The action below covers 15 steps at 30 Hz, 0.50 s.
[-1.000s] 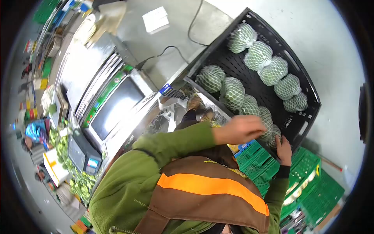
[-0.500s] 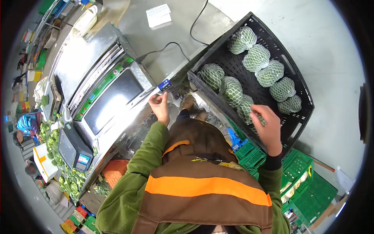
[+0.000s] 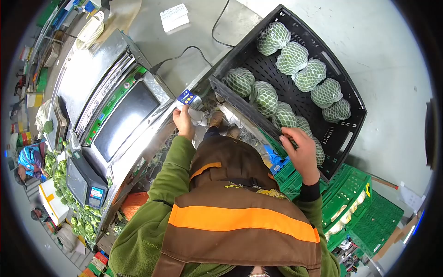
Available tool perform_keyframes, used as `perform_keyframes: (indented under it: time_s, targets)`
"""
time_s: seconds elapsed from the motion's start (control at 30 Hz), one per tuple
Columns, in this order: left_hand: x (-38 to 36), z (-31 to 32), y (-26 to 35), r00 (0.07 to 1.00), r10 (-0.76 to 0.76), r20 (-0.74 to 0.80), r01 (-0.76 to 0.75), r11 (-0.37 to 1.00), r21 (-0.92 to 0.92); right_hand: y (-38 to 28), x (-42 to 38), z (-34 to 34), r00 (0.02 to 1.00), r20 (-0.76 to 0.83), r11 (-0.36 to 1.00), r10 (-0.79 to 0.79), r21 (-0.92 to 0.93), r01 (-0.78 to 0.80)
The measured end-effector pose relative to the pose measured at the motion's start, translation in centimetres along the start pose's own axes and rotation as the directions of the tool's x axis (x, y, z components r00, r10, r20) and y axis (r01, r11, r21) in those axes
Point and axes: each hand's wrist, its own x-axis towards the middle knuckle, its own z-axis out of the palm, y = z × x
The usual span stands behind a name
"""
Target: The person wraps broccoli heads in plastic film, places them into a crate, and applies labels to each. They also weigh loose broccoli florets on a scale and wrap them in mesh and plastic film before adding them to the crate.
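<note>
My left hand [image 3: 184, 123] pinches a small blue printed label [image 3: 187, 97] by its lower edge, beside the metal machine. My right hand [image 3: 301, 156] hangs over the near rim of a black crate [image 3: 354, 98], thumb and forefinger brought together; anything between them is too small to make out. Green produce in white foam netting lies in the crate in two rows, one along the far side [image 3: 293, 58] and one along the near side [image 3: 263, 99]. The near row's last pieces are partly behind my right hand.
Left of my left hand stands a wrapping machine [image 3: 124, 121] with a dark plate, then a scale [image 3: 86, 180] and loose green vegetables [image 3: 87, 221]. Green crates [image 3: 344, 203] stand below the black crate. An orange crate [image 3: 134, 204] is at lower left. A cable crosses the grey surface.
The view has shifted, so the crate and machine appear further left and higher. My right hand is now nearer the crate's near rim. My left hand is closer under the label, which has tilted.
</note>
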Motion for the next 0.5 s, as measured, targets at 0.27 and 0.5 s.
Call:
perform_keyframes:
  time_s: [0.27, 0.5]
  targets:
    - [-2.6, 0.6, 4.8, 0.953, -0.053, 0.299, 0.056, 0.998, -0.001, -1.8, 0.8, 0.8, 0.988, -0.110, 0.992, -0.106, 0.056, 0.113]
    - [-16.2, 3.2, 18.2, 0.530, 0.037, 0.847, -0.379, 0.904, 0.198, -4.2, 4.4, 2.3, 0.983, 0.178, 0.730, 0.035, 0.668, -0.146]
